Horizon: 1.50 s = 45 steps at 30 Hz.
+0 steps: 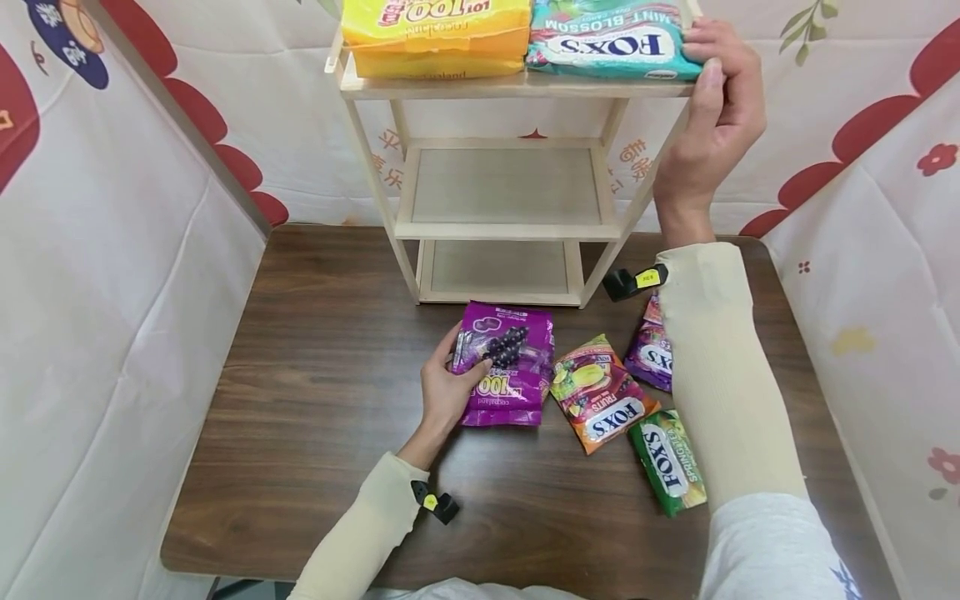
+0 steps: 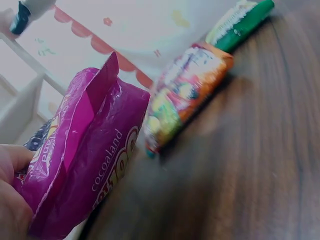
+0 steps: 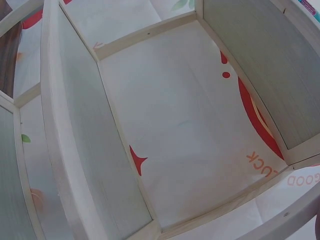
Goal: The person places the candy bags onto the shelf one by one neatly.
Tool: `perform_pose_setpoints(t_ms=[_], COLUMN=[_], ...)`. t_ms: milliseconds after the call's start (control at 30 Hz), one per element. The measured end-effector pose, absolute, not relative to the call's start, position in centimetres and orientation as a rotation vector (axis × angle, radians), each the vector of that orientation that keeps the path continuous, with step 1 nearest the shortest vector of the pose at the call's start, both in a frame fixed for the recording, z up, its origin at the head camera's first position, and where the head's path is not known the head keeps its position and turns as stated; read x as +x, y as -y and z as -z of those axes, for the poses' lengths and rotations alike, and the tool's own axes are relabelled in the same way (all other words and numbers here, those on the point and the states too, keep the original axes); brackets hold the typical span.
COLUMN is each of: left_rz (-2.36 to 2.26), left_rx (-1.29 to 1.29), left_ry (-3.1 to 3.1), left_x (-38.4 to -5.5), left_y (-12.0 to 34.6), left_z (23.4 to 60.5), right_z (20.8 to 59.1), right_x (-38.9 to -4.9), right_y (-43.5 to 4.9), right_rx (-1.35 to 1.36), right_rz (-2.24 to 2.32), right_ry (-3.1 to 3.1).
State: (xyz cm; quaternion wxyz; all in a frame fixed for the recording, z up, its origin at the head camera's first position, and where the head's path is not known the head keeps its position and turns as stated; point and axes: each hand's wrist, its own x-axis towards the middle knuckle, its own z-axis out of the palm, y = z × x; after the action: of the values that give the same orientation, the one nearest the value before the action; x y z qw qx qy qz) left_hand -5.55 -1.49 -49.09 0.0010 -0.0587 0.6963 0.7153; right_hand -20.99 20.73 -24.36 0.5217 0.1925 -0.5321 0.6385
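In the head view, my left hand (image 1: 444,390) grips a purple candy bag (image 1: 517,350) with grapes printed on it, the thumb lying across its front. The left wrist view shows the purple bag (image 2: 95,155) raised on edge, fingers at its left side. My right hand (image 1: 712,125) is up at the right end of the wooden shelf rack's top (image 1: 517,86). Its thumb and fingers hold the right edge of a teal Fox's mint candy bag (image 1: 600,42), which lies there beside a yellow candy bag (image 1: 438,37). The right wrist view shows only the rack.
The rack's middle shelf (image 1: 510,187) and bottom shelf (image 1: 498,271) stand below. On the brown table (image 1: 300,400) lie an orange-red Fox's fruits bag (image 1: 600,392), a green Fox's bag (image 1: 667,462) and a purple Fox's bag (image 1: 651,354) partly behind the right sleeve. Printed cloth walls (image 1: 112,333) surround the table.
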Motion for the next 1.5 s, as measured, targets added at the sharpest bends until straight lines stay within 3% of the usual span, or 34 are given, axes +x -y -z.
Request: perform_pose_setpoints(t_ms=[633,867,1233,1500], left_rz=[-2.509,-2.507,-2.544,-2.549], left_rx=[-0.073,-0.041,-0.011,0.023], left_ry=[-2.094,-2.186,-2.243,-2.306], left_x=[-6.8,-6.7,-8.0,-10.4], left_y=[3.1,3.5,4.1,4.8], left_z=[42.3,38.2,36.3,37.0], right_z=[24.2,24.1,23.9,24.0], right_x=[-20.8,-20.6,-20.5,-20.7], right_y=[-20.6,-20.6,-20.4,-20.6], right_rx=[0.485,0.486,0.494,0.493], right_rz=[-1.546,-1.545,-1.544,-1.536], right_ry=[1.264,1.261,1.247,1.257])
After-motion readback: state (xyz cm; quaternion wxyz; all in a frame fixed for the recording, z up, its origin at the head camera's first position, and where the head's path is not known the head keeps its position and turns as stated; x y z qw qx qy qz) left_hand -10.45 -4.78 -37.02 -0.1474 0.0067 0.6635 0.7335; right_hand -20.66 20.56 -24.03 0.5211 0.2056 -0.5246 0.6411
